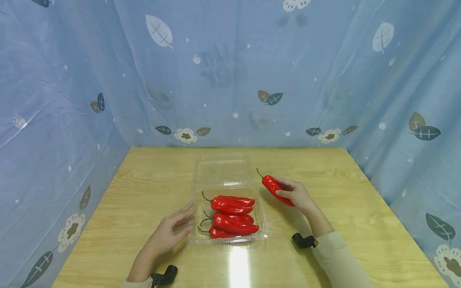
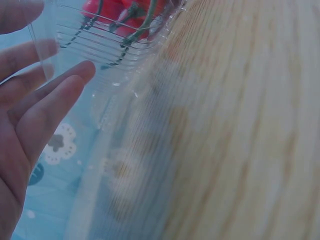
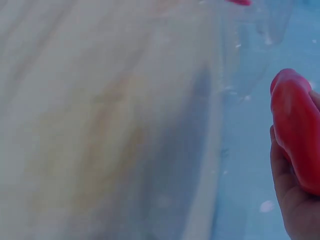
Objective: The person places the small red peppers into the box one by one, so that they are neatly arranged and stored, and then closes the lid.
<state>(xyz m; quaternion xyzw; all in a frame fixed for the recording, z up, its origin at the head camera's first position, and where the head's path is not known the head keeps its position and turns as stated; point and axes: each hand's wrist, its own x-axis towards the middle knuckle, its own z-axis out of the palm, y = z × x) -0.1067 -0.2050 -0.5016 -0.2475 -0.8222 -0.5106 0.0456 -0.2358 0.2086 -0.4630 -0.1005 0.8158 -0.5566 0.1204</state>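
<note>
A red chili pepper with a thin green stem is gripped between the thumb and fingers of my right hand, to the right of a clear plastic clamshell box. In the right wrist view the pepper lies against the fingers, its stem out of sight. Several more red peppers lie side by side in the box, stems pointing left. My left hand is by the box's left wall, fingers extended; its fingertips are at the clear plastic, though firm contact is hard to tell.
The box's transparent lid is folded back flat toward the far side of the wooden table. Blue patterned curtains hang behind the table and along both sides. Each wrist carries a small black camera.
</note>
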